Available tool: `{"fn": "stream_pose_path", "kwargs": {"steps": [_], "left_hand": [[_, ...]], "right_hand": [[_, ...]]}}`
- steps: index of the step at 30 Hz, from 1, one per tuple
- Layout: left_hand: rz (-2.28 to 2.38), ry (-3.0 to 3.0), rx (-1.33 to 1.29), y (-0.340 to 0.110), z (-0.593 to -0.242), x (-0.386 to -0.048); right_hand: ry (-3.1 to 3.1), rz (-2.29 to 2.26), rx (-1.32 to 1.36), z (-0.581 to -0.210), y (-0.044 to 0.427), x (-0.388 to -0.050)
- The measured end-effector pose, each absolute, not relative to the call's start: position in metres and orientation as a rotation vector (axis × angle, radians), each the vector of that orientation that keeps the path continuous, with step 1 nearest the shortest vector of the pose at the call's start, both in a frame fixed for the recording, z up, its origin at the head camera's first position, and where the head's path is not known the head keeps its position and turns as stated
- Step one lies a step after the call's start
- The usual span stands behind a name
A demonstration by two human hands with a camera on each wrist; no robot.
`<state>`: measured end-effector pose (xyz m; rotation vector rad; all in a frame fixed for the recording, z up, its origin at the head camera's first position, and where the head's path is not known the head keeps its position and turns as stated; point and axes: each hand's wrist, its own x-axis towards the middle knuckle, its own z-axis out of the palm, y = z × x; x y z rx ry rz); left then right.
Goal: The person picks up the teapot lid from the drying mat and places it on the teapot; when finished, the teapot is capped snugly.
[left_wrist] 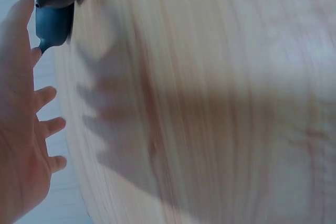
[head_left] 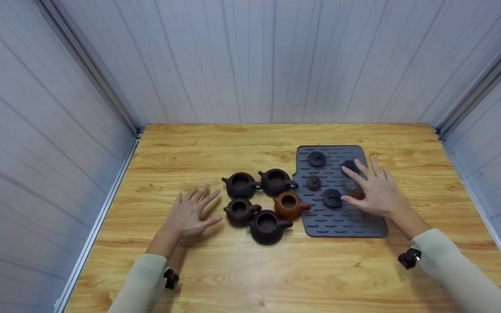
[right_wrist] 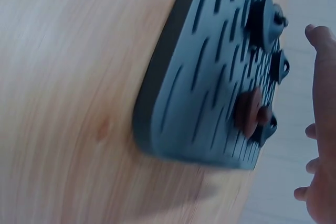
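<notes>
My right hand [head_left: 375, 192] hangs over the grey ridged mat [head_left: 342, 229], fingers spread wide and holding nothing. Five teapot lids sit on that mat: a dark lid [head_left: 332, 199] just beside my thumb, another dark lid [head_left: 317, 159] at the far edge, a small brown lid [head_left: 313, 183] near the left edge, a third dark lid [head_left: 351, 168] by my forefinger, and a reddish-brown lid [right_wrist: 251, 113] under my palm. The last two are partly covered from above, so I can't vouch for their full shape; the right wrist view shows a gap between my thumb and the lids.

My left hand [head_left: 192, 215] is spread too, nothing in it, on the wooden tabletop's [head_left: 189, 278] left side, next to five lidless teapots: four dark teapots [head_left: 268, 234] and one orange-brown teapot [head_left: 290, 211], spouts towards my left, handles towards my right.

I judge these as fired clay: stiff, brittle, apt to chip at rim or spout. The lids should be light and perhaps a little slick, best pinched by the central knob. The pots should weigh more; I'd take the handle and steady the belly.
</notes>
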<state>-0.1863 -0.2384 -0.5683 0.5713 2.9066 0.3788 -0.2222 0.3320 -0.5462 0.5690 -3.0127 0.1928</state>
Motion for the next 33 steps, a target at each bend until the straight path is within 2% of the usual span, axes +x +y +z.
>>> {"fn": "stream_pose_path", "kwargs": {"steps": [12,26,33], "left_hand": [[0.588,2.909,0.610,-0.220,-0.566,-0.184],[1.198,2.727,0.473,-0.206,-0.587,-0.186],[1.437,2.590,0.490,-0.197,-0.594,-0.188]], "right_hand": [[-2.955,0.403,0.634,-0.541,0.308,-0.220],[-2.822,0.878,0.567,-0.568,0.294,-0.212],[-2.767,0.996,0.498,-0.580,0.291,-0.207]]}}
